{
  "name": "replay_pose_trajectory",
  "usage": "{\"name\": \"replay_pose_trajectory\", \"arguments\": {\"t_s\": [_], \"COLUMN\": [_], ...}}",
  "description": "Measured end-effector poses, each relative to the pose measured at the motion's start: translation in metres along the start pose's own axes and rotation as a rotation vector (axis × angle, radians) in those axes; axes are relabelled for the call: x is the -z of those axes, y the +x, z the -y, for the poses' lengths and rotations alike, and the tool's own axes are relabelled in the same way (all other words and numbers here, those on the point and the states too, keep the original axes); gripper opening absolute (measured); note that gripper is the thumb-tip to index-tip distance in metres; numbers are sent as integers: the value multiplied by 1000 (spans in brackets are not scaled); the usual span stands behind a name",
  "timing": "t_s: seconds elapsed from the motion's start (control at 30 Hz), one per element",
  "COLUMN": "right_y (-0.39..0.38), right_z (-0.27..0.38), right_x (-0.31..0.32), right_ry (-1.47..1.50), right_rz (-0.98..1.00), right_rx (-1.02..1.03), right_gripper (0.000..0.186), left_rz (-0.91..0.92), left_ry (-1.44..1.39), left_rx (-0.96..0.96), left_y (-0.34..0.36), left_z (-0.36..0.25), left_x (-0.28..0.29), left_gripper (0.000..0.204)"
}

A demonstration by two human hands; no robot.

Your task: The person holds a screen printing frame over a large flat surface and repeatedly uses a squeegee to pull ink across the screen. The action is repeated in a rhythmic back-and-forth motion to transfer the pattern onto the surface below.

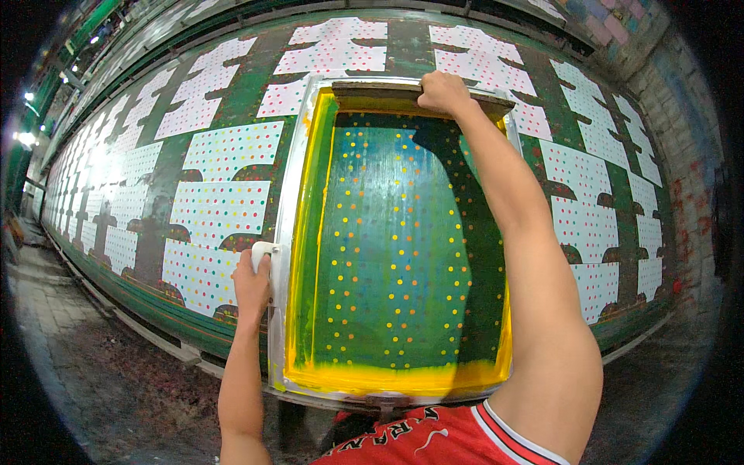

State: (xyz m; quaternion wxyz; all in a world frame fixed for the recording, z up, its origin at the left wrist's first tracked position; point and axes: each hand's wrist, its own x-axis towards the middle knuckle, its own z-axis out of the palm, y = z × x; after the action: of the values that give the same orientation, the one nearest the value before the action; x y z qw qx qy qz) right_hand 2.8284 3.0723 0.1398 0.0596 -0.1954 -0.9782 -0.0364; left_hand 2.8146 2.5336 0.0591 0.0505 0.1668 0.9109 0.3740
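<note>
A silkscreen frame (291,186) with pale metal rails and a green mesh lies over the printing table in front of me. Small yellow and orange dots show across the mesh. Yellow ink (399,380) lies thick along its near edge and streaks up the left side. My right hand (445,94), arm stretched far forward, is closed on the top of a long squeegee (372,96) at the far end of the frame. Down at the left rail, my left hand (252,280) wraps round a white handle (265,253) fixed to the frame.
White cut fabric pieces (221,208) printed with coloured dots lie in rows on the long green table (246,138), on both sides and beyond the frame. A brick wall (686,155) stands at the right. Paved floor (58,310) runs along the table's near edge.
</note>
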Motion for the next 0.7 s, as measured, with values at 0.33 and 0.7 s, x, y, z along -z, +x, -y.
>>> {"name": "replay_pose_trajectory", "arguments": {"t_s": [0.33, 0.7], "right_y": [-67, -285], "right_z": [27, 135], "right_x": [12, 54], "right_ry": [18, 62], "right_rz": [116, 221], "right_rx": [16, -19], "right_gripper": [33, 23], "left_rz": [26, 6], "left_ry": [-38, 53], "left_rx": [-47, -133], "left_y": [-2, 3], "left_z": [-4, 11], "left_x": [2, -5], "left_gripper": [23, 30]}}
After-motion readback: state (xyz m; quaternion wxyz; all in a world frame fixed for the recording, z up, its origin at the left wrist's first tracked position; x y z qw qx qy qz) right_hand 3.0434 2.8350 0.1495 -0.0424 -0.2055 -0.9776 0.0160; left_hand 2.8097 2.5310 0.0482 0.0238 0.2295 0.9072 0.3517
